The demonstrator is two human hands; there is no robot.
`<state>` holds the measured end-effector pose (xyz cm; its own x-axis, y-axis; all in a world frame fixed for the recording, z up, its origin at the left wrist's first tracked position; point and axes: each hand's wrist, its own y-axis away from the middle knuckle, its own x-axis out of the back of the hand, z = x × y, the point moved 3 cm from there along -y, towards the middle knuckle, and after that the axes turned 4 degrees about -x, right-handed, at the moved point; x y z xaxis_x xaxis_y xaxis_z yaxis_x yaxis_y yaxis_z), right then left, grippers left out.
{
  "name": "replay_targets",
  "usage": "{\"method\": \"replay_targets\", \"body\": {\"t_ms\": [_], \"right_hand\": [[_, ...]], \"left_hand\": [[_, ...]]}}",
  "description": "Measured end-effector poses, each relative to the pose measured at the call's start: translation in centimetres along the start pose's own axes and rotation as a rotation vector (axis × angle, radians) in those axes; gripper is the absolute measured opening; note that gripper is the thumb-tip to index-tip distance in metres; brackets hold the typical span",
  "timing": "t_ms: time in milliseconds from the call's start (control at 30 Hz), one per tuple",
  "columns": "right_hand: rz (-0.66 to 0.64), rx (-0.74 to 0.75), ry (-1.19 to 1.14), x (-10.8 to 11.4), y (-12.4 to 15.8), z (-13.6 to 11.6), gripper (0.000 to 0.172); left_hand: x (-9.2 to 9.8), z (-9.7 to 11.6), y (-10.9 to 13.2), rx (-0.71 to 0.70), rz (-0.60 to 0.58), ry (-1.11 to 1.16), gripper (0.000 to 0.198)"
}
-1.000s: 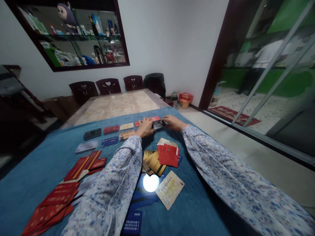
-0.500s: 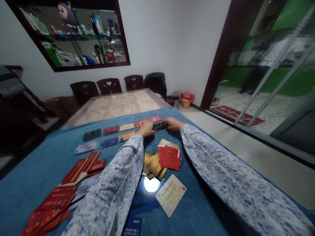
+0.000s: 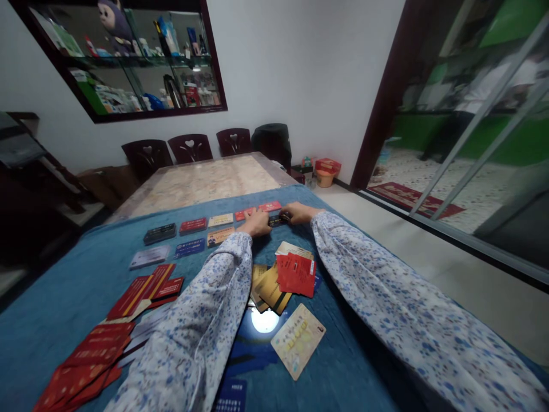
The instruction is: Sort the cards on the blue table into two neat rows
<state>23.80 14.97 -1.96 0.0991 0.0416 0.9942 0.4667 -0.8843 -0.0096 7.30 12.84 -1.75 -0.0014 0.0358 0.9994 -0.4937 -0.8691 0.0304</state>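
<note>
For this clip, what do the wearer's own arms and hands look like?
Both arms wear long, loose sleeves: the left sleeve and the right sleeve are pale, near white, with a scattered blue floral print, and reach the wrists. The left hand and right hand are ungloved. Rings, if any, are too small to tell.

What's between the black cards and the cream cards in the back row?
In the head view, a dark red stack lies between the black cards and the cream cards.
</note>
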Motion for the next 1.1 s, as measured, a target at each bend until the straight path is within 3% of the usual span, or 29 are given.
{"method": "replay_targets", "body": {"t_ms": [833,1100], "right_hand": [[-0.076,-0.058,0.101,0.7,0.6,-1.6,0.051],[0.003,-0.029,0.090,0.1,0.7,-1.0,0.059]], "left_hand": [[0.3,0.5,1.1,0.013,0.000,-0.016,0.040],[0.4,0.6,2.3,-0.009,0.052,-0.046,0.039]]}}
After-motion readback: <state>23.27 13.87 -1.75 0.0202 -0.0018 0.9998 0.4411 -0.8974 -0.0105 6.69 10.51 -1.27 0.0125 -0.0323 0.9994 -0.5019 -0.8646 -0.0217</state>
